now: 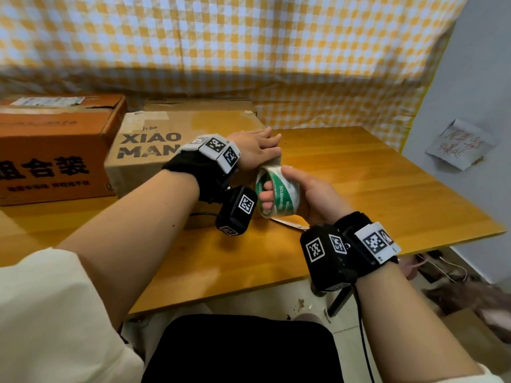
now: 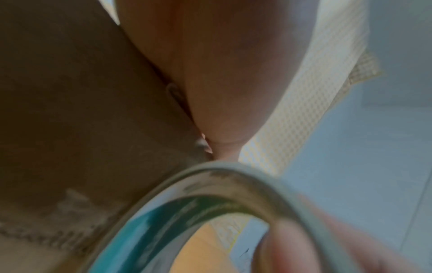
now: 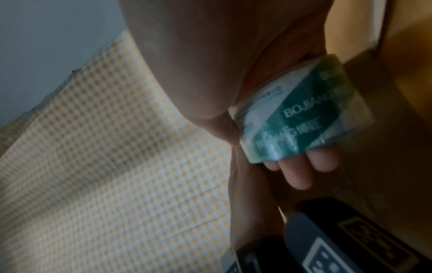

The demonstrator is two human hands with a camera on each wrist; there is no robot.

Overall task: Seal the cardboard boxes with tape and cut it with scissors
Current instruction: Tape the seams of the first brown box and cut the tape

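1. Left hand [image 1: 255,149]: fingers straight, flat on the right end of the brown box [image 1: 177,146].
2. Right hand [image 1: 309,193]: fingers curled through the tape roll [image 1: 276,190], at 5 o'clock from the left hand.
3. Scissors [image 1: 290,223]: on the wooden table [image 1: 387,194], beneath the roll.
4. Orange box [image 1: 55,145]: at 9 o'clock.
5. Checked cloth [image 1: 249,37]: behind.

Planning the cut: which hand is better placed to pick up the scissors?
Left. The right hand grips the tape roll, fingers through its core. The left hand only presses flat on the box, and the scissors lie on the table nearby.
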